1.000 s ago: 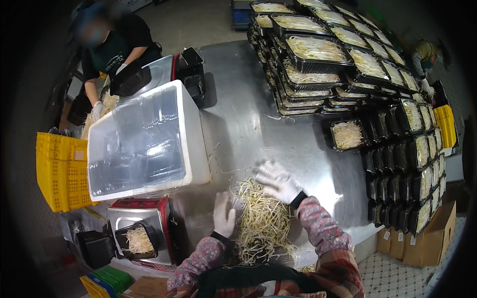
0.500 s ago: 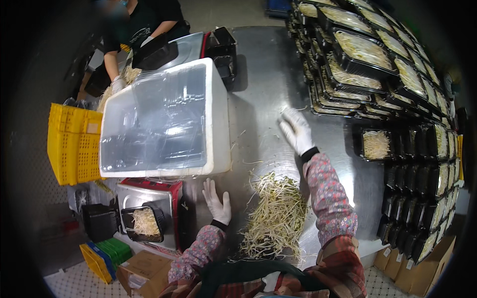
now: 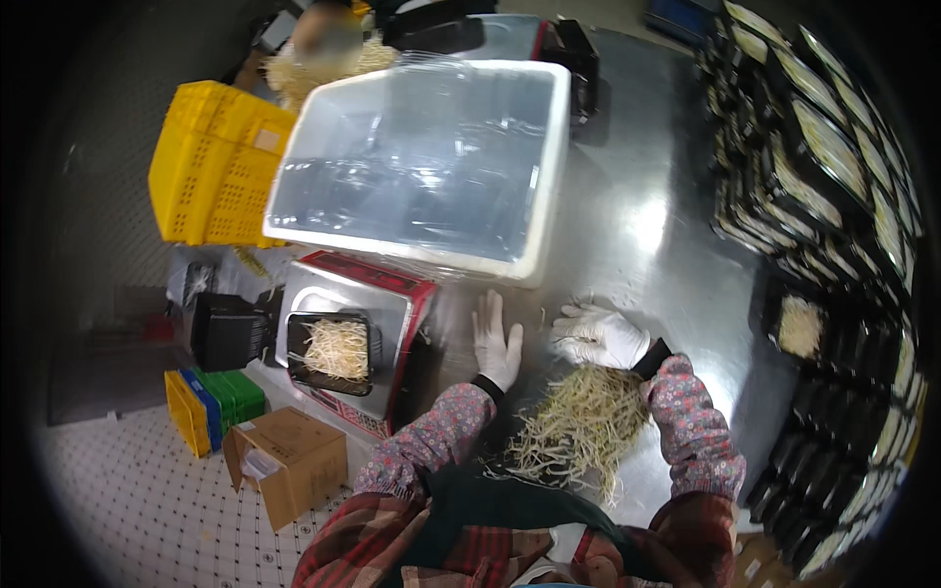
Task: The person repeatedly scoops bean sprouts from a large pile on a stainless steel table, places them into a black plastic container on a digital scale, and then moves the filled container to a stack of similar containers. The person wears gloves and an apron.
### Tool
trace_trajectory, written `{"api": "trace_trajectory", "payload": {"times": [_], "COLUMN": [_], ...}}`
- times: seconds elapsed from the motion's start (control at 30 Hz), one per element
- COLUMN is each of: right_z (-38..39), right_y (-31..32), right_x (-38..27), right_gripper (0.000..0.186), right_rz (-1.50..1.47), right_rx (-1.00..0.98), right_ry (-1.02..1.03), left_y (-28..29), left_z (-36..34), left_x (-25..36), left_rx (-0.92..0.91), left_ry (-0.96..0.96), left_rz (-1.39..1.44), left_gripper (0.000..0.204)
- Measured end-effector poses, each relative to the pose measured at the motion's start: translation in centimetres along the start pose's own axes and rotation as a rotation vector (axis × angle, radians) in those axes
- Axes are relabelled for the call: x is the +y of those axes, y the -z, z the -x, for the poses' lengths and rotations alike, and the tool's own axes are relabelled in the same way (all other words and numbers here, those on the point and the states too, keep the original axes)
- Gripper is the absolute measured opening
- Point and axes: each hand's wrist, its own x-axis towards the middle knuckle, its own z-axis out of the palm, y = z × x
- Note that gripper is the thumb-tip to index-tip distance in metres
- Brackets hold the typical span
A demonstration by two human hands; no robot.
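A loose pile of bean sprouts lies on the metal table close to my body. My right hand, in a white glove, rests palm down at the pile's far edge, fingers stretched to the left, with a few stray sprouts by the fingertips. My left hand, gloved too, is open with fingers spread, just left of the pile and holding nothing. Farther left, a black plastic tray with sprouts in it sits on a red-edged metal scale. Beyond my hands stands a white foam box lined with clear plastic.
Stacked black trays of packed sprouts line the right side. At left are a yellow crate, empty black trays, a cardboard box and coloured baskets. A co-worker is partly visible at the far left beside more sprouts.
My right hand has come back from farther out on the table to the pile's far edge. The whole view has turned leftward. My left hand stays open.
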Motion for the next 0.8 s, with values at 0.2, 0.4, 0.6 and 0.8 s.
{"api": "trace_trajectory", "payload": {"times": [0.2,0.4,0.6,0.8], "right_z": [5.4,9.3,19.1,20.9], "right_y": [2.8,-7.9,-16.1,-18.5], "right_x": [2.1,-7.7,-19.2,-17.1], "right_gripper": [0.049,0.061,0.082,0.113], "right_rz": [0.323,0.307,0.284,0.444], "right_rx": [0.628,0.310,0.315,0.618], "right_ry": [-0.647,-0.555,-0.597,-0.722], "left_y": [-2.5,-2.3,6.9,4.2], "left_z": [-0.5,2.5,13.1,11.6], "left_x": [2.5,5.0,0.6,0.7], "left_rx": [-0.035,-0.561,-0.813,-0.613], "left_ry": [-0.114,-0.455,-0.774,-0.838], "left_rz": [0.003,0.056,-0.134,-0.208], "left_gripper": [0.065,0.057,0.092,0.106]}}
